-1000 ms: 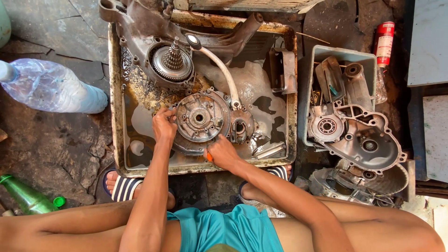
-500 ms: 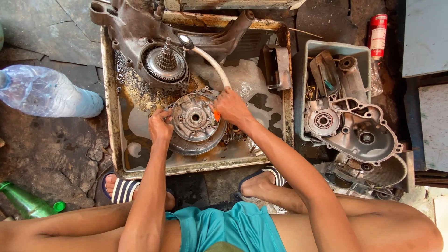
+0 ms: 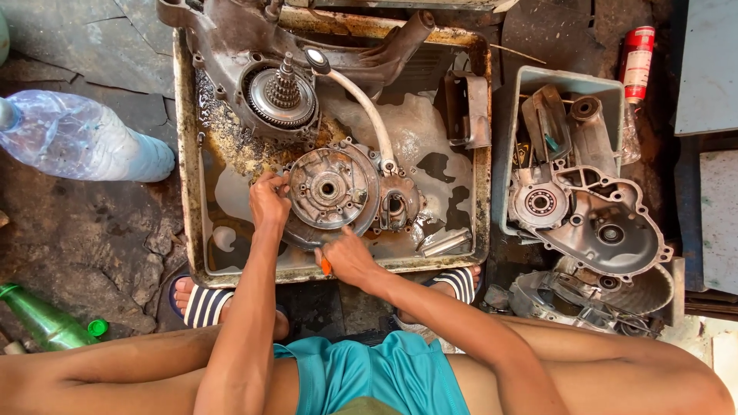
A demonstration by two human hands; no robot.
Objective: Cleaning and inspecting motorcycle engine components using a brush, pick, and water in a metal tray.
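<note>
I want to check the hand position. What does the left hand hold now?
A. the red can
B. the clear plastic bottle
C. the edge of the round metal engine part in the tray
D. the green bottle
C: the left hand grips the rim of the round metal engine part inside the rusty tray.

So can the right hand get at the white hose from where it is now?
Probably yes: the right hand sits at the tray's near edge, and the white hose lies uncovered just past the round engine plate, nothing blocking.
</note>
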